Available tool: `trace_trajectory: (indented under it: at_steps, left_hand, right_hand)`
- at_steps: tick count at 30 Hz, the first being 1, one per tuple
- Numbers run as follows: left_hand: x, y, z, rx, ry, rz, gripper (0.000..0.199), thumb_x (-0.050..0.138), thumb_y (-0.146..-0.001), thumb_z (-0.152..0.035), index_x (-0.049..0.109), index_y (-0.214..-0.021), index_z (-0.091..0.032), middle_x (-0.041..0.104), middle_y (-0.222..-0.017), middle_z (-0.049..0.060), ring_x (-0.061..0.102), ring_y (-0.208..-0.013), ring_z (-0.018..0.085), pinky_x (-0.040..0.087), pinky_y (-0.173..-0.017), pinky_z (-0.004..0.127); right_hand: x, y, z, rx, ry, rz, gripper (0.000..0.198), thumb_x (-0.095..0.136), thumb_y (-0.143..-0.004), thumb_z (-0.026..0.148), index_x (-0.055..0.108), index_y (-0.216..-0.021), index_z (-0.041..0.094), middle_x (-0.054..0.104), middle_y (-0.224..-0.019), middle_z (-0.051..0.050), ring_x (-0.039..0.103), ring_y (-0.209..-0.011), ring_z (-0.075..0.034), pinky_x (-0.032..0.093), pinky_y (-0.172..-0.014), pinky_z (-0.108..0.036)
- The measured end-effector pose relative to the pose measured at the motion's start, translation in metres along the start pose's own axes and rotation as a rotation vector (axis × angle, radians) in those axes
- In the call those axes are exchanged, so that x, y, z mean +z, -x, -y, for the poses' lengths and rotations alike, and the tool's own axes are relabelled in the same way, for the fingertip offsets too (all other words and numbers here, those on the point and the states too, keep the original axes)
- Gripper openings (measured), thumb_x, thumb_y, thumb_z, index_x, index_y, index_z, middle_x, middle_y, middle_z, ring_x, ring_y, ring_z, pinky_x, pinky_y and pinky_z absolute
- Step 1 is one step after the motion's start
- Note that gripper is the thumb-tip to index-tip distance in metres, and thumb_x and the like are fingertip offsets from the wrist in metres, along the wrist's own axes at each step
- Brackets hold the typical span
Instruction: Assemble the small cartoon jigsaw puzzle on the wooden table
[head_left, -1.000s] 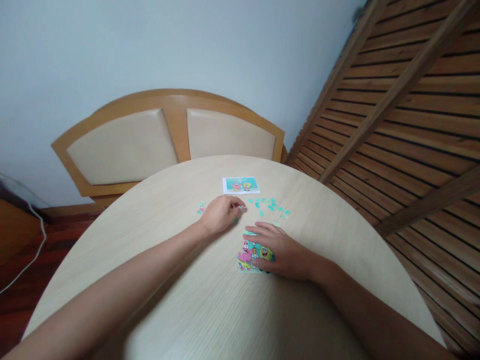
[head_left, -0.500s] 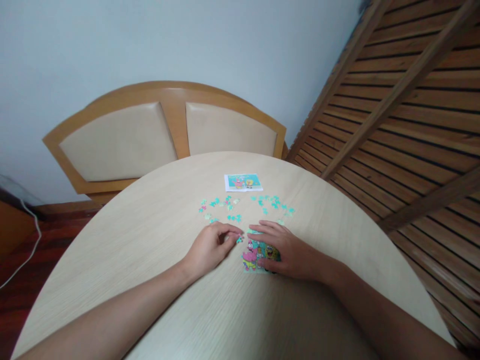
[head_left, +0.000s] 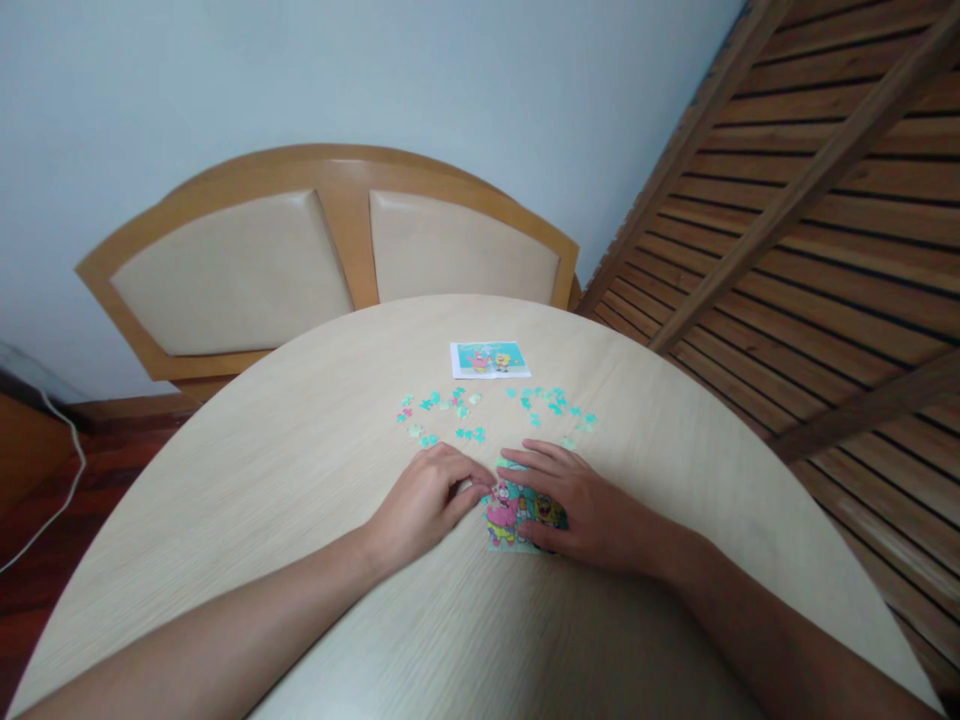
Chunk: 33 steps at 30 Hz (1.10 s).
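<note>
A partly assembled jigsaw puzzle (head_left: 501, 518) with pink and yellow cartoon figures lies on the table in front of me. My left hand (head_left: 441, 495) is at its upper left edge, thumb and forefinger pinched on a small puzzle piece that the fingertips mostly hide. Across the right part of the puzzle lies my right hand (head_left: 574, 500), fingers spread and flat, covering some of the picture. Beyond my hands, loose puzzle pieces, mostly turquoise, form a left group (head_left: 471, 434) and a right group (head_left: 556, 407).
A small picture sheet (head_left: 491, 360) with the same cartoon figures lies behind the loose pieces. The round wooden table (head_left: 300, 440) meets a padded bench back (head_left: 352, 240) at its far side. A slatted wooden panel (head_left: 810, 220) stands at the right; a white cable (head_left: 71, 470) hangs at the left.
My left hand has moved slightly right, bringing the pinched puzzle piece against the puzzle's left edge. My right hand stays flat on the puzzle. The view has shifted a little.
</note>
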<state>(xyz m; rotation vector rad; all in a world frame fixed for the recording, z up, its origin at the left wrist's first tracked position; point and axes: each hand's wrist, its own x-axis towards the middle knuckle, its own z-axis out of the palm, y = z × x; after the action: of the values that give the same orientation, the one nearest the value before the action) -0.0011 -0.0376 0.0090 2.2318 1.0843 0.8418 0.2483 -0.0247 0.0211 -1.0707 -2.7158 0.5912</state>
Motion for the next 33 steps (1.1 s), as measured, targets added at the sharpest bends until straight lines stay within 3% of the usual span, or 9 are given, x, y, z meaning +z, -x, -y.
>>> trace_trajectory:
  at_steps: [4, 9, 16, 20, 25, 33]
  left_hand:
    - [0.0, 0.0, 0.0, 0.043, -0.059, 0.029, 0.018, 0.055, -0.1, -0.022, 0.072, -0.106, -0.023, 0.074, -0.097, 0.003, 0.064, -0.095, 0.02, 0.046, -0.091, 0.036]
    - [0.001, 0.0, 0.002, -0.002, -0.051, 0.015, 0.017, 0.051, -0.1, -0.02, 0.069, -0.099, -0.021, 0.073, -0.098, 0.003, 0.063, -0.096, 0.021, 0.046, -0.09, 0.036]
    - [0.0, 0.001, -0.003, -0.072, -0.06, -0.024, 0.011, 0.058, -0.089, -0.017, 0.069, -0.086, -0.021, 0.066, -0.075, 0.0, 0.06, -0.077, 0.018, 0.045, -0.076, 0.031]
    - [-0.003, 0.005, -0.006, -0.141, -0.043, -0.028, 0.01, 0.06, -0.088, -0.02, 0.07, -0.086, -0.02, 0.066, -0.074, 0.001, 0.059, -0.074, 0.018, 0.045, -0.07, 0.029]
    - [-0.009, 0.012, -0.007, -0.15, -0.08, 0.008, 0.022, 0.056, -0.091, -0.018, 0.074, -0.101, -0.024, 0.073, -0.088, 0.002, 0.062, -0.087, 0.02, 0.046, -0.084, 0.034]
    - [-0.009, 0.02, -0.017, -0.198, -0.051, 0.06, 0.014, 0.058, -0.087, -0.016, 0.071, -0.084, -0.022, 0.067, -0.074, 0.0, 0.06, -0.074, 0.017, 0.044, -0.07, 0.029]
  right_hand:
    - [0.001, 0.0, 0.0, -0.009, 0.008, 0.001, 0.061, 0.058, -0.093, 0.056, 0.051, -0.147, 0.028, 0.045, -0.156, -0.009, 0.034, -0.146, -0.034, 0.029, -0.119, -0.057]
    - [0.001, 0.0, 0.0, -0.005, 0.023, 0.005, 0.064, 0.055, -0.094, 0.059, 0.052, -0.147, 0.024, 0.044, -0.156, -0.01, 0.032, -0.146, -0.035, 0.029, -0.119, -0.057]
    - [0.003, 0.0, -0.003, -0.025, 0.017, -0.019, 0.062, 0.057, -0.093, 0.056, 0.053, -0.145, 0.023, 0.045, -0.156, -0.011, 0.034, -0.145, -0.035, 0.029, -0.118, -0.057]
    - [0.003, 0.0, -0.003, -0.023, 0.004, -0.016, 0.061, 0.056, -0.094, 0.058, 0.054, -0.144, 0.023, 0.046, -0.155, -0.011, 0.034, -0.145, -0.035, 0.029, -0.118, -0.058]
    - [0.002, 0.0, -0.002, -0.027, 0.002, -0.024, 0.06, 0.057, -0.093, 0.058, 0.055, -0.144, 0.025, 0.045, -0.156, -0.01, 0.034, -0.145, -0.035, 0.029, -0.118, -0.057]
    - [0.002, -0.001, -0.003, -0.036, 0.002, -0.023, 0.06, 0.055, -0.094, 0.058, 0.054, -0.144, 0.026, 0.045, -0.156, -0.009, 0.034, -0.145, -0.034, 0.029, -0.118, -0.058]
